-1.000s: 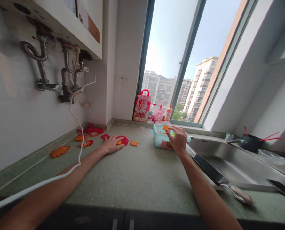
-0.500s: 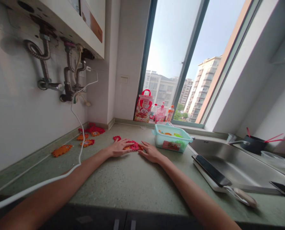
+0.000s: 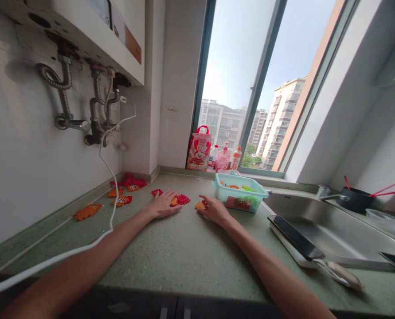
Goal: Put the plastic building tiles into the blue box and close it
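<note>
My left hand (image 3: pixel 164 204) lies flat on the counter with its fingers stretched out, over red and orange puzzle pieces with notched edges. A red piece (image 3: pixel 183 200) sticks out to the right of its fingers, and another red piece (image 3: pixel 156 192) shows behind it. My right hand (image 3: pixel 214 209) pinches an orange puzzle piece (image 3: pixel 201 205) between thumb and fingers, low over the counter and apart from the red one. Part of that orange piece is hidden by the fingers. Close to the right hand stands a pale teal plastic box (image 3: pixel 262 199) with orange and green pieces in it.
More orange pieces (image 3: pixel 87 212) and a red piece (image 3: pixel 129 178) lie at the left. A white cable (image 3: pixel 109 199) crosses the counter and my left forearm. On the right, a phone (image 3: pixel 295 237) lies by the sink (image 3: pixel 333 221). Bottles (image 3: pixel 223 158) and a bag (image 3: pixel 200 151) stand by the window.
My right hand has moved slightly right with the orange piece, opening a gap from the red piece. My left hand stays nearly in place, with its fingers a little more spread.
</note>
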Action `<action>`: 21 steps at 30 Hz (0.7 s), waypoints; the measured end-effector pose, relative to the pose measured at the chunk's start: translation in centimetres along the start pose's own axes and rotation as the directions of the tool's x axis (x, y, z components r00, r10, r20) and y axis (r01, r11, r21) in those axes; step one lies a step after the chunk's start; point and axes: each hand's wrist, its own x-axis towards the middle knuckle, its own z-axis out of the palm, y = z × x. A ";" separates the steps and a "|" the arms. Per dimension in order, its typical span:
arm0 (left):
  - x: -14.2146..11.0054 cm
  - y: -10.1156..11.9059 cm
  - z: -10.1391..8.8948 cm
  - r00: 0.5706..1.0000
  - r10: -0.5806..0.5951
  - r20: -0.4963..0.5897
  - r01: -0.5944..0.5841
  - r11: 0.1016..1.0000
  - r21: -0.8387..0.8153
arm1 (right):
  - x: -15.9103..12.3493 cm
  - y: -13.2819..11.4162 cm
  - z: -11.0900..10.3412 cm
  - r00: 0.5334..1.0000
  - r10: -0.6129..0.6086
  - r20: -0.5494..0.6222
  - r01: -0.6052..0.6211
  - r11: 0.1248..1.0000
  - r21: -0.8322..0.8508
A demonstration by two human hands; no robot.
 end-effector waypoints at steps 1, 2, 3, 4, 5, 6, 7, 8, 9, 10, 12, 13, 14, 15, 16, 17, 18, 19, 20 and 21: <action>-0.1 0.1 0.0 1.000 0.019 0.010 -0.019 1.000 -0.002 | -0.1 0.2 -0.4 1.000 0.012 -0.026 -0.012 1.000 -0.029; -0.3 0.2 0.1 0.998 0.050 0.023 -0.050 0.999 -0.005 | -0.2 0.3 -0.7 0.998 0.017 -0.060 -0.020 0.999 -0.049; -0.4 0.4 0.2 0.995 0.091 0.037 -0.090 0.996 -0.013 | -0.3 0.5 -1.1 0.995 0.016 -0.097 -0.022 0.998 -0.056; -0.5 0.7 0.4 0.989 0.135 0.053 -0.133 0.991 -0.029 | -0.4 0.6 -1.4 0.991 0.007 -0.133 -0.014 0.999 -0.052; -0.6 1.0 0.6 0.982 0.177 0.068 -0.174 0.983 -0.053 | -0.5 0.7 -1.7 0.985 -0.006 -0.170 0.000 0.999 -0.037; -0.6 1.4 0.8 0.973 0.215 0.080 -0.208 0.974 -0.088 | -0.6 0.6 -2.0 0.978 -0.024 -0.206 0.021 1.000 -0.018; -0.6 1.8 0.9 0.965 0.251 0.081 -0.239 0.962 -0.134 | -0.7 0.5 -2.2 0.970 -0.044 -0.239 0.045 0.999 0.002; -0.5 2.1 1.1 0.957 0.283 0.066 -0.267 0.946 -0.186 | -0.8 0.3 -2.3 0.962 -0.065 -0.266 0.074 0.997 0.023; -0.3 2.3 1.1 0.951 0.307 0.036 -0.290 0.927 -0.238 | -0.8 0.0 -2.3 0.954 -0.091 -0.285 0.107 0.993 0.042; -0.1 2.3 1.1 0.948 0.318 -0.012 -0.308 0.909 -0.281 | -0.8 -0.5 -2.3 0.948 -0.123 -0.292 0.147 0.987 0.059; 0.4 1.8 0.9 0.948 0.290 -0.129 -0.317 0.892 -0.321 | -0.9 -1.6 -1.9 0.935 -0.195 -0.296 0.227 0.971 0.077; 0.5 1.3 0.6 0.949 0.258 -0.180 -0.304 0.900 -0.313 | -0.9 -2.2 -1.6 0.927 -0.226 -0.300 0.258 0.963 0.073; 0.7 0.6 0.4 0.949 0.228 -0.219 -0.285 0.915 -0.284 | -0.9 -2.9 -1.3 0.921 -0.246 -0.302 0.278 0.958 0.065; 0.8 -0.2 0.1 0.947 0.210 -0.244 -0.268 0.933 -0.238 | -0.9 -3.5 -0.9 0.919 -0.259 -0.296 0.287 0.956 0.054; 0.9 -1.0 -0.2 0.945 0.207 -0.255 -0.258 0.949 -0.183 | -0.9 -3.9 -0.6 0.924 -0.271 -0.268 0.293 0.955 0.045; 0.9 -1.8 -0.4 0.943 0.217 -0.253 -0.255 0.958 -0.129 | -0.9 -4.3 -0.3 0.935 -0.285 -0.214 0.300 0.953 0.044; 0.9 -2.5 -0.6 0.942 0.229 -0.247 -0.256 0.963 -0.083 | -1.0 -4.5 -0.1 0.944 -0.301 -0.138 0.310 0.949 0.052; 1.0 -3.1 -0.7 0.941 0.238 -0.241 -0.257 0.965 -0.051 | -1.1 -4.5 0.1 0.947 -0.316 -0.060 0.320 0.945 0.072; 1.0 -3.5 -0.9 0.940 0.239 -0.242 -0.254 0.967 -0.030 | -1.2 -4.4 0.2 0.944 -0.329 0.007 0.327 0.940 0.099; 1.0 -3.8 -1.0 0.940 0.236 -0.246 -0.247 0.969 -0.016 | -1.2 -4.2 0.2 0.940 -0.337 0.054 0.328 0.936 0.129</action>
